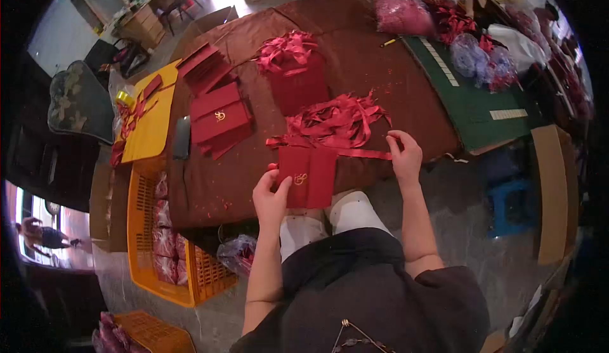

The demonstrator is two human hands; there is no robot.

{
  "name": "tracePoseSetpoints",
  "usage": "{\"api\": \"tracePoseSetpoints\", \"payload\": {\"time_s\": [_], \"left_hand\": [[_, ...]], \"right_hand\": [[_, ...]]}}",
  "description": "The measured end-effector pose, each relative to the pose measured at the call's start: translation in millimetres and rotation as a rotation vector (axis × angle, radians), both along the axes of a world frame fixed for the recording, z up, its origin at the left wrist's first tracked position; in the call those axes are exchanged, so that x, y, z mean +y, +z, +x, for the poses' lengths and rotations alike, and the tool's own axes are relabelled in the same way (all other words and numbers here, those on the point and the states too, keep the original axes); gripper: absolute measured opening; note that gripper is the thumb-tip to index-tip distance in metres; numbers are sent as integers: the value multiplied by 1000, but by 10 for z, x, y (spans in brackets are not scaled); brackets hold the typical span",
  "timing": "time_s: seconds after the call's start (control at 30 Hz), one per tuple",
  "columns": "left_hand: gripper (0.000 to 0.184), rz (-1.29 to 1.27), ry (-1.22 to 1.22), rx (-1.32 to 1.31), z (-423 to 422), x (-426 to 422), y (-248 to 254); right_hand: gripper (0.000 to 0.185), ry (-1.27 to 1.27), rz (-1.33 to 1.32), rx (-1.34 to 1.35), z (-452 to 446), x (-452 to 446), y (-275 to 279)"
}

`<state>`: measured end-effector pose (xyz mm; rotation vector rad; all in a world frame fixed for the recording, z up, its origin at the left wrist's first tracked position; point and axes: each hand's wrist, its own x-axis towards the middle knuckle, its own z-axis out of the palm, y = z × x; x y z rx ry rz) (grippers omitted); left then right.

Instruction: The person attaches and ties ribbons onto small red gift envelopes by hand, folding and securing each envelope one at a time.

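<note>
1. While the brown-covered counter (365, 42) is carrying most of the work, the orange crate (133, 232) beside it is holding bagged red goods (165, 242); the view isn't showing whether those are finished.
2. On the counter's left side, the far folder stack (206, 67) and the near folder stack (220, 117) are lying close together, their ribbon state not showing clearly.
3. Farther in, a flat red pile (299, 91) is lying with bunched ribbons (292, 52) at its far end, seemingly ribboned pieces.
4. Just beyond the person's lap, a loose ribbon heap (336, 121) is lying tangled, suggesting plenty is waiting unused.
5. At the counter's near edge, one red folder (322, 175) is facing up; the left hand (271, 201) is grasping its left side, thumb near the gold mark (301, 179).
6. The right hand's (407, 157) fingers are pinching a ribbon strip (365, 154) that is stretching sideways from the folder's top; this piece is seemingly partway along, with no bow showing.
</note>
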<state>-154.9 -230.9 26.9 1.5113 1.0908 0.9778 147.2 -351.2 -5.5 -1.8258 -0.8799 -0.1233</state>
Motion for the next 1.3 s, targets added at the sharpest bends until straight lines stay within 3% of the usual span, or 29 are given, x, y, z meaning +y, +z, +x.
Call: {"api": "tracePoseSetpoints", "payload": {"time_s": [0.13,0.33,0.57,0.83,1.03,1.3], "left_hand": [[22,-71,-15,-38,-50,-15,-15],[28,21,43,-12,-55,-36,-63],[23,77,-54,-4,-106,-64,-38],[26,204,8,-59,-49,-161,-24],[26,460,71,144,-18,-318,120],[27,370,78,98,-28,-310,49]], "right_hand": [[17,344,88,-115,-733,182,378],[15,556,186,-87,-1428,520,469],[12,573,188,-234,-1582,724,330],[10,588,167,-192,-1714,623,340],[9,562,147,-85,-1707,623,371],[6,590,150,-110,-1748,556,430]]}}
